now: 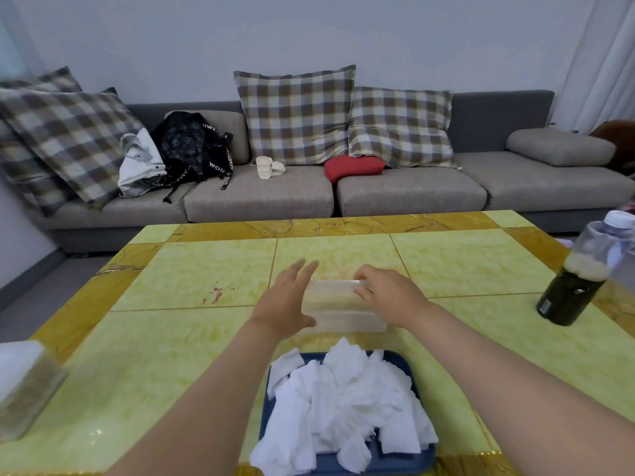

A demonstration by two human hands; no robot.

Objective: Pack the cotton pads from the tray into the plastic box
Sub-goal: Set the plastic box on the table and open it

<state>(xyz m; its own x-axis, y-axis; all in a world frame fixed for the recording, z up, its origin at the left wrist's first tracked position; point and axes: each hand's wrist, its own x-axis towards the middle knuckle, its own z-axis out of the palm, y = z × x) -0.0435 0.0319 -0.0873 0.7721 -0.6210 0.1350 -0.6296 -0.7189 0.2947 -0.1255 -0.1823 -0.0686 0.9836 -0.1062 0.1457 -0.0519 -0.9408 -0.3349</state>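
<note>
**Both hands on the box, no pads packed yet**

- Plastic box (338, 304) sat on the table (189, 276) just past the tray (398, 462), long side facing the person. It's clear plastic, so I couldn't tell whether a lid was on. Nothing white showed inside it.
- Cotton pads (343, 400) were all in the tray, in a loose, rumpled heap with some hanging over the near rim. The tray was closest to the body, probably so each pad only travels a short hop forward to the box.
- Left hand (287, 297): fingers straight and slightly spread, palm against the left end of the box, holding nothing. It read as a brace to stop the light box sliding on the glossy tabletop.
- Right hand (385, 293): fingers curled over the top edge at the right end of the box, gripping it. My guess is it was either squaring the box up or starting to lift a lid, but the view didn't settle which.
- Step in hand, as I judged it: getting the box ready. Packing itself hadn't started.
- Risk: the pads are thin and clingy, so a careless grab could pull several off the heap and onto the table.
- A dark bottle (570, 286) stood well to the right, clear of the working area.
</note>
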